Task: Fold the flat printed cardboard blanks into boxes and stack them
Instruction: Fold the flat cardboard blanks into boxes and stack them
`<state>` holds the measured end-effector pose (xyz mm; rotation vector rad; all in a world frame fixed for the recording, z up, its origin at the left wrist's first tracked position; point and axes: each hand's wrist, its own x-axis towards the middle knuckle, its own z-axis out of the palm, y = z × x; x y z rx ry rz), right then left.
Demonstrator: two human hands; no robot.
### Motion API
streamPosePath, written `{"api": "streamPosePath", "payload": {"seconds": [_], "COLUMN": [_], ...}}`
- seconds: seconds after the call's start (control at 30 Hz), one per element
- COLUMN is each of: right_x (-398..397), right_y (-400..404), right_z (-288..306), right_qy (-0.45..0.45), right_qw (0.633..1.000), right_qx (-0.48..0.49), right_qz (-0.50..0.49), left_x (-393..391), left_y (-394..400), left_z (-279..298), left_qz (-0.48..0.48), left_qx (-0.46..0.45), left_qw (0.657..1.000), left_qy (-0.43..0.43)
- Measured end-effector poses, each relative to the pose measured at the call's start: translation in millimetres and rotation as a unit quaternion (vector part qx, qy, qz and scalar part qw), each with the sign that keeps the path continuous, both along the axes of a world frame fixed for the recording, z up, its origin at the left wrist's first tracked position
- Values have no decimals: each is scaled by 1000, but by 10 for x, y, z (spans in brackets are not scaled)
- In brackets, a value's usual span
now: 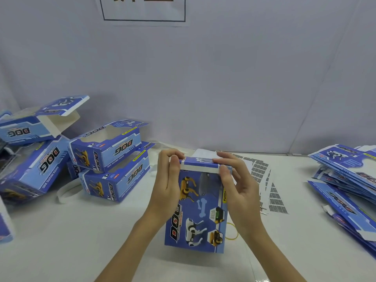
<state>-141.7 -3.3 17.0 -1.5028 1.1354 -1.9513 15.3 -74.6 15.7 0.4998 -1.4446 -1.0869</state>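
Note:
A blue printed box (200, 208) with robot-dog pictures stands upright in the middle of the white table, held between both hands. My left hand (167, 186) grips its left side, thumb on the top flap. My right hand (237, 184) holds the right side, with fingers on the folded top flap (200, 165). Several folded boxes (107, 157) lie piled at the left, one with an open lid (59, 110). A stack of flat blanks (345, 176) lies at the right edge.
Sheets of small printed labels (264, 186) lie behind my right hand. A yellow rubber band (233, 233) rests by the box's right side. White strips (65, 192) lie near the pile. A grey wall with a paper sign (142, 9) backs the table.

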Motion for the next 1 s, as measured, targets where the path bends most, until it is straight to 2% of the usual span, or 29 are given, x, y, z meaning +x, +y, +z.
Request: {"api": "streamPosePath", "payload": {"seconds": [0.07, 0.1, 0.17, 0.2, 0.23, 0.27, 0.3, 0.37, 0.47, 0.53, 0.63, 0.7, 0.77, 0.8, 0.87, 1.0], "right_x": [0, -8, -23, -32, -43, -48, -49, -23, 13, 28, -20, -81, -161, -202, -276, -386], "right_y": [-15, -21, -30, -26, -14, 3, 16, 35, 12, -14, -62, -60, -41, -37, -21, -2], "right_z": [7, -1, -5, -4, -4, -6, -16, -39, -19, -4, -58, -49, -16, -10, -2, -4], "right_qy": [12, 9, -20, -31, -24, -4, 14, 19, 6, 19, 112, 137, 75, 46, 42, 83], "right_qw": [999, 998, 994, 992, 990, 990, 991, 998, 999, 999, 990, 979, 968, 951, 925, 915], "right_qx": [-8, -13, -27, -34, -40, -41, -37, -26, -15, 7, 58, 136, 227, 259, 276, 280], "right_qz": [-32, -58, -106, -118, -130, -137, -127, -44, 41, 29, -65, -66, 77, 164, 259, 279], "left_x": [-12, -17, -28, -38, -57, -77, -98, -106, 15, 95, 199, 251, 273, 274, 276, 394], "left_y": [23, 37, 78, 94, 119, 146, 173, 147, -21, -125, -203, -226, -226, -217, -214, -277], "left_z": [20, 40, 74, 75, 69, 66, 73, 43, 10, 20, 12, 12, 13, 21, 43, 100], "left_qz": [58, 130, 271, 283, 256, 198, 113, -26, -25, -26, -77, -120, -139, -143, -127, -80], "left_qx": [-16, -41, -137, -188, -211, -197, -141, -10, 77, 121, 170, 186, 186, 184, 183, 177], "left_qw": [997, 988, 940, 919, 913, 924, 950, 985, 994, 992, 980, 971, 966, 965, 965, 965], "left_qy": [-37, -69, -152, -199, -237, -262, -256, -171, -74, -19, 62, 92, 113, 123, 138, 179]}}
